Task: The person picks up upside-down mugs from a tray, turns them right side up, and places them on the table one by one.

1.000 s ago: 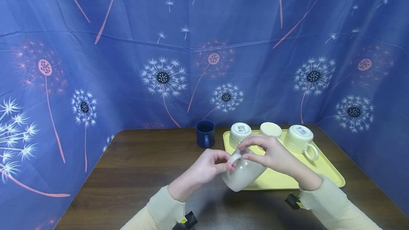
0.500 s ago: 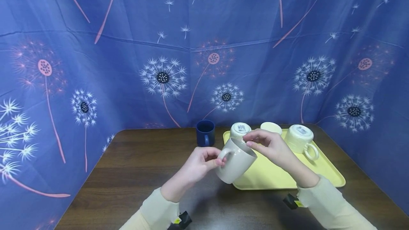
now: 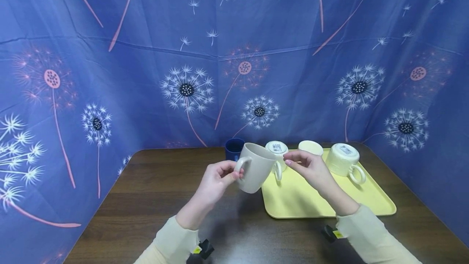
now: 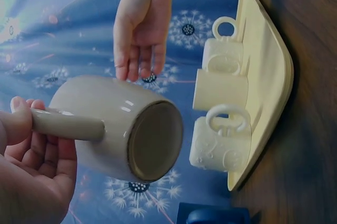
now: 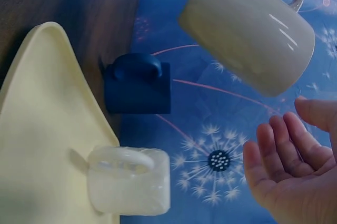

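Left of the yellow tray point(image 3: 300, 199), the left hand point(image 3: 215, 180), fingers pinching the handle point(image 4: 68, 124), holds a tilted pale mug point(image 3: 255, 174) above the bench point(image 3: 157, 199); a firm grip should steady it. Over the tray, the right hand point(image 3: 311, 172) holds nothing, fingers loosely bent.

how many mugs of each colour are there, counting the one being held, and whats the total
Cream mugs, on the tray: 3
Blue mug, behind the held one in the head view: 1
Grey mug, in the left hand: 1
Total: 5
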Available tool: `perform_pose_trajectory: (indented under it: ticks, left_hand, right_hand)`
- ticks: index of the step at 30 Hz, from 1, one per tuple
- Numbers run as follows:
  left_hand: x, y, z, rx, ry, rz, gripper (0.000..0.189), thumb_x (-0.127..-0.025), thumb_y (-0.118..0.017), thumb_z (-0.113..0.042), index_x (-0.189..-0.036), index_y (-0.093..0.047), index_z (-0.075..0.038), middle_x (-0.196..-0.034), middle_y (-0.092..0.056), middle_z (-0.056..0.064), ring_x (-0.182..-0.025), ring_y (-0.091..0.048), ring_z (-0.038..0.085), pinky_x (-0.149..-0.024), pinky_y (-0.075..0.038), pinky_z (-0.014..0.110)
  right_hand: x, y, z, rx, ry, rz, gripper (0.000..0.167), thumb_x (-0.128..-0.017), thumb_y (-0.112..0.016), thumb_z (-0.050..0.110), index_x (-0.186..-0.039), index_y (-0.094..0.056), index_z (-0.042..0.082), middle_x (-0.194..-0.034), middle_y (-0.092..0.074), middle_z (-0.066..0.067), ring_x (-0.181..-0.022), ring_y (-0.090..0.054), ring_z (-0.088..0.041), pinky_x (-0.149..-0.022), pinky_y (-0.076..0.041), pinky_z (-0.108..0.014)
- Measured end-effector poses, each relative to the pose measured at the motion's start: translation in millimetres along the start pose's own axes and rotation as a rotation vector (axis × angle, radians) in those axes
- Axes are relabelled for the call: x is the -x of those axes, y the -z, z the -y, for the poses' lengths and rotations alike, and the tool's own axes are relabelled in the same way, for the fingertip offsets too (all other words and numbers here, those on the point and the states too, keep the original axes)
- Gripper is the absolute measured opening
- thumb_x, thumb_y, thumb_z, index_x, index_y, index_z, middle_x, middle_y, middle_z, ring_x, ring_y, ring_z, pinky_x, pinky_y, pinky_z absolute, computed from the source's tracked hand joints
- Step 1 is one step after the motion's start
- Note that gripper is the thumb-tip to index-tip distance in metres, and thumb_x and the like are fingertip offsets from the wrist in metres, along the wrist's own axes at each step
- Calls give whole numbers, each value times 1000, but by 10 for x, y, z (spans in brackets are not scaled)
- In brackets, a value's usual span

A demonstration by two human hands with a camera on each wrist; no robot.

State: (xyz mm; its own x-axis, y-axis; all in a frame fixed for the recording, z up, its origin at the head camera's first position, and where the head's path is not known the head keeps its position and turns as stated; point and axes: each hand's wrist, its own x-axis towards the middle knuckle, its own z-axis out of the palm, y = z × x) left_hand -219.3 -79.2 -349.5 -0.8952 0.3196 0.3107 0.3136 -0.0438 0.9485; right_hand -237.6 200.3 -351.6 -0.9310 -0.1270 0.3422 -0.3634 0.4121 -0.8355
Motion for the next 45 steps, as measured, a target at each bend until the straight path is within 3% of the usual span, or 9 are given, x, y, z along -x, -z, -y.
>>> perform_pose_trajectory:
  ticks: [6,11,21,26,38,45]
  left_hand:
    - [-33,86,66,33,-38,-133,14,-85,-62,3,-96,-64,12,-85,-67,9,-81,-59,10,-76,-49,23]
    - [-70,170,122,-3,-76,-225,13,-83,-64,3,-92,-65,11,-82,-68,6,-80,-59,9,-75,-49,22]
    - [-132,315,249,1,-54,-380,12,-85,-63,3,-95,-65,9,-83,-67,7,-78,-60,11,-76,-49,22]
    - [-170,399,334,7,-34,-432,15,-86,-63,2,-98,-65,11,-89,-68,15,-80,-61,9,-76,-49,21]
    - [-272,574,585,2,-84,-529,14,-86,-62,3,-97,-65,11,-93,-66,26,-77,-61,9,-75,-49,19]
    - [-329,669,758,-20,-152,-576,10,-85,-64,0,-93,-68,6,-88,-70,18,-77,-61,8,-73,-48,16]
  right_hand:
    - [-14,-35,-167,-5,-42,-30,28,-89,-65,19,-108,-65,-2,-107,-67,-18,-88,-62,0,-78,-49,-19]
    - [-9,-56,-295,42,-88,-44,32,-89,-66,22,-111,-64,-1,-106,-68,-16,-87,-62,-1,-77,-49,-20]
    - [-4,-118,-470,46,-128,-55,33,-88,-66,18,-113,-63,-4,-105,-67,-18,-87,-61,-6,-76,-48,-21]
    - [-1,-145,-569,50,-160,-61,32,-88,-66,17,-113,-63,-3,-105,-67,-16,-89,-60,-7,-77,-47,-20]
    - [-1,-229,-684,50,-183,-72,34,-88,-65,11,-116,-60,-7,-107,-65,-22,-94,-61,-22,-74,-48,-20]
    - [-1,-293,-751,50,-211,-60,36,-87,-66,11,-117,-58,-8,-107,-65,-22,-94,-61,-23,-72,-48,-19]
